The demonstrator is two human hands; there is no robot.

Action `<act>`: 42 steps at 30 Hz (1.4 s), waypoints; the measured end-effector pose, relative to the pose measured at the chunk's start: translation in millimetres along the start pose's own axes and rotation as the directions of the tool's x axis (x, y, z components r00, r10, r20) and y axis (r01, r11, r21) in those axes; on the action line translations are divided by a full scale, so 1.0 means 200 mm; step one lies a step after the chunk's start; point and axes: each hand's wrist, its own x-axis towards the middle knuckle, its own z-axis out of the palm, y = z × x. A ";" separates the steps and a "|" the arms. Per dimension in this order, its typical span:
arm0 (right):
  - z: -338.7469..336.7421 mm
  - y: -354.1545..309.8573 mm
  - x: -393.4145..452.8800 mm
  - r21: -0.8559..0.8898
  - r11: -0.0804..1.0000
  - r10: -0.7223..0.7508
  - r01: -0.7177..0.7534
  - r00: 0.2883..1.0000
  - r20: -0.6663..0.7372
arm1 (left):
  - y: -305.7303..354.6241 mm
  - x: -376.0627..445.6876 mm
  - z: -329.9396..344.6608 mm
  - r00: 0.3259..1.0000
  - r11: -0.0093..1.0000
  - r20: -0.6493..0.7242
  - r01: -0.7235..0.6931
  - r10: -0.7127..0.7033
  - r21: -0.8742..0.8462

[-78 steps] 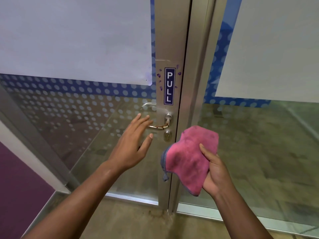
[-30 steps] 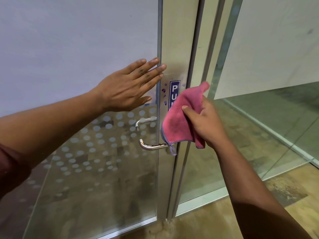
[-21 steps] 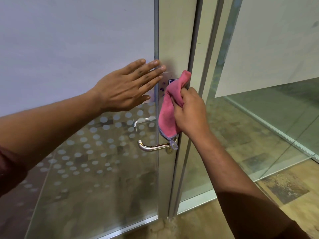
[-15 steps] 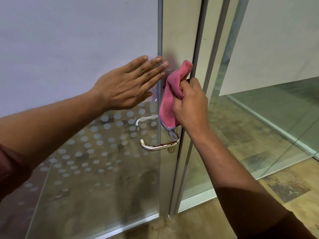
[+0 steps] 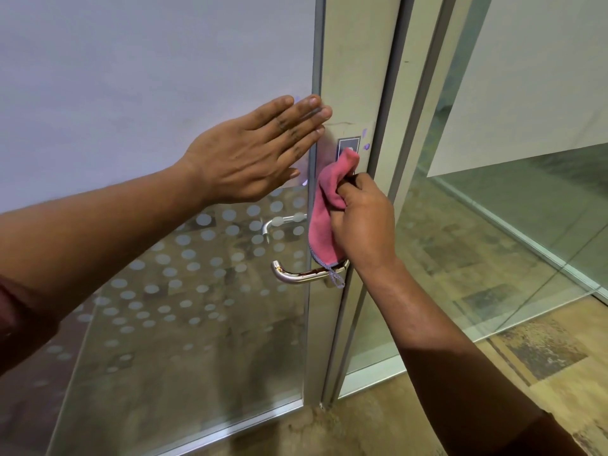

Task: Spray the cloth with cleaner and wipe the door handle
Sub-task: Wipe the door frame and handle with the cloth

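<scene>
My right hand (image 5: 360,222) grips a bunched pink cloth (image 5: 324,218) and presses it against the metal door stile, over the blue PULL sign (image 5: 346,145), most of which it hides. The cloth's lower edge hangs down to the root of the chrome lever handle (image 5: 297,275), which sticks out to the left just below. My left hand (image 5: 260,156) lies flat with fingers spread on the frosted glass panel, fingertips at the stile's edge. No cleaner bottle is in view.
The glass door (image 5: 184,291) has a frosted upper sheet and a dotted band; a second handle (image 5: 276,223) shows through it on the far side. Right of the frame (image 5: 418,159) stands another glass panel (image 5: 513,225). Worn brown floor runs along the bottom.
My right hand has slid the cloth a little down the stile, uncovering the top of the PULL sign. My left hand stays flat on the glass.
</scene>
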 end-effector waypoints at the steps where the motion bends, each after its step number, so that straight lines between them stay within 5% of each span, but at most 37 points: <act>1: -0.01 0.01 0.01 0.008 1.000 0.011 -0.012 1.000 0.014 | 0.00 0.00 0.00 1.000 1.000 0.000 0.000 0.000 -0.008; 7: -0.12 0.06 0.09 0.172 0.981 0.101 -0.094 0.994 -0.032 | 0.00 -0.01 0.00 1.000 1.000 0.003 -0.003 0.003 -0.002; 14: -0.07 0.00 0.10 0.063 0.996 -0.055 0.055 0.998 -0.006 | 0.00 0.00 -0.01 1.000 1.000 -0.004 0.000 0.000 -0.015; 25: -0.06 0.05 -0.03 -0.022 0.994 0.106 -0.104 0.981 0.164 | 0.00 0.00 -0.01 1.000 1.000 0.003 0.001 -0.001 -0.017; 34: -0.25 0.07 0.07 -0.023 0.995 0.094 -0.100 0.976 -0.196 | 0.00 0.00 -0.01 1.000 1.000 0.025 -0.008 0.008 -0.019; 42: -0.18 0.04 0.17 -0.136 0.991 -0.047 0.020 0.979 -0.197 | 0.00 -0.01 0.01 1.000 1.000 -0.002 -0.009 0.009 -0.012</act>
